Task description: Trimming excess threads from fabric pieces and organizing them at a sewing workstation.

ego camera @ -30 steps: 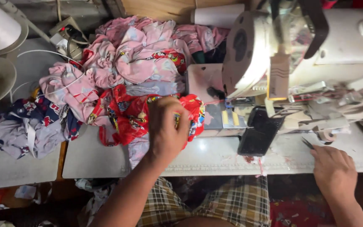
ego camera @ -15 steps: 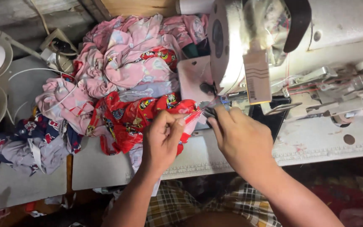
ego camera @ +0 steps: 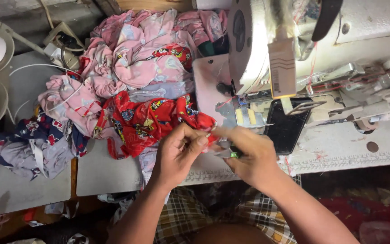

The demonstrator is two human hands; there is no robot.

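The right hand (ego camera: 253,158) has come across from the far right to meet the left hand (ego camera: 179,153). Both pinch the red cloth (ego camera: 150,119) at the table's (ego camera: 109,171) near edge, left of the sewing machine (ego camera: 303,49); the right also grips small snips (ego camera: 229,151).
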